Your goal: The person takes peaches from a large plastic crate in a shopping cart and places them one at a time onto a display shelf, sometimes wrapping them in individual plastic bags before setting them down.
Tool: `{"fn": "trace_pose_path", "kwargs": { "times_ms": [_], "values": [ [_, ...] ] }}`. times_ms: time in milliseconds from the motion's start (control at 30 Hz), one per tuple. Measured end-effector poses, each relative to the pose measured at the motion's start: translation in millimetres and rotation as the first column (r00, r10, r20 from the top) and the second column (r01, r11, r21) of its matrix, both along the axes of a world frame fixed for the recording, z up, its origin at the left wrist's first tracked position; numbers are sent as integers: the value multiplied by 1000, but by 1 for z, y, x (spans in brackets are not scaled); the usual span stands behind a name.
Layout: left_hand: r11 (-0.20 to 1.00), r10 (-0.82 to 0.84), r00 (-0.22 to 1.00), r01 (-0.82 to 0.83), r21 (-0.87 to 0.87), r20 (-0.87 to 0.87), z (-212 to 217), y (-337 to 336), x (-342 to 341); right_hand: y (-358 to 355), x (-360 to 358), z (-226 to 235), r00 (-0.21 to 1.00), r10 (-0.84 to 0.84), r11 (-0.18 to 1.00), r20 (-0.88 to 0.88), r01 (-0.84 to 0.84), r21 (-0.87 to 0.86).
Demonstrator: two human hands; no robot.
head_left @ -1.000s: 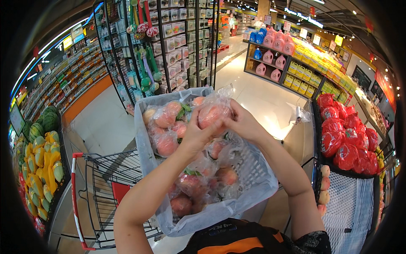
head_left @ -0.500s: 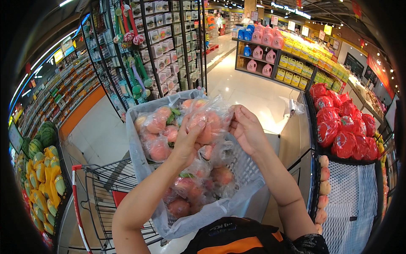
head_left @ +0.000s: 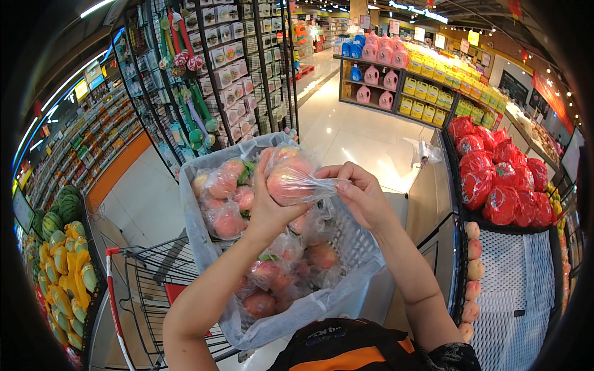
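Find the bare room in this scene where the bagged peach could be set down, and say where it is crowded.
The netted shelf right of the row of loose peaches lies bare. The shopping cart basket left of the crate looks largely open. The crate, under the left hand and right hand, is crowded with bagged peaches.

My left hand [head_left: 269,207] now cups the bagged peach [head_left: 291,179] from below and lifts it a little clear of the other bagged peaches in the lined crate [head_left: 346,290], where a second ago it lay pressed among them. My right hand [head_left: 359,195] has moved off the fruit and now pinches the clear plastic bag [head_left: 318,188] at its loose end, pulling the film taut between the two hands
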State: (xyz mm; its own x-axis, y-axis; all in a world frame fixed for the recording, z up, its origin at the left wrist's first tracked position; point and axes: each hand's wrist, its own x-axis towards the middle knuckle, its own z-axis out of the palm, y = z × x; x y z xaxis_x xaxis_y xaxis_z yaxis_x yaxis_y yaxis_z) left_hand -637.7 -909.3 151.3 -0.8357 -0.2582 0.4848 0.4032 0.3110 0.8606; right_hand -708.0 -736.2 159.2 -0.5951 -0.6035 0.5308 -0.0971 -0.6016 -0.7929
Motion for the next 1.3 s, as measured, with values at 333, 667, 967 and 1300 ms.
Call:
{"fn": "trace_pose_path", "kwargs": {
  "times_ms": [333,667,967,1300],
  "values": [
    [988,-146,989,147,-38,25,-1,3,0,13,-15,-4,933,-186,982,307,188,24],
    [964,-182,983,177,-200,-9,-3,8,3,17,-21,-18,976,-208,925,-64,217,312],
    [716,-542,808,298,632,233,-15,2,1,1,7,-5,893,29,991,449,34,-131],
    [826,-368,921,260,500,129,-7,8,0,24,-23,-23,838,-196,976,510,217,19]
  ]
}}
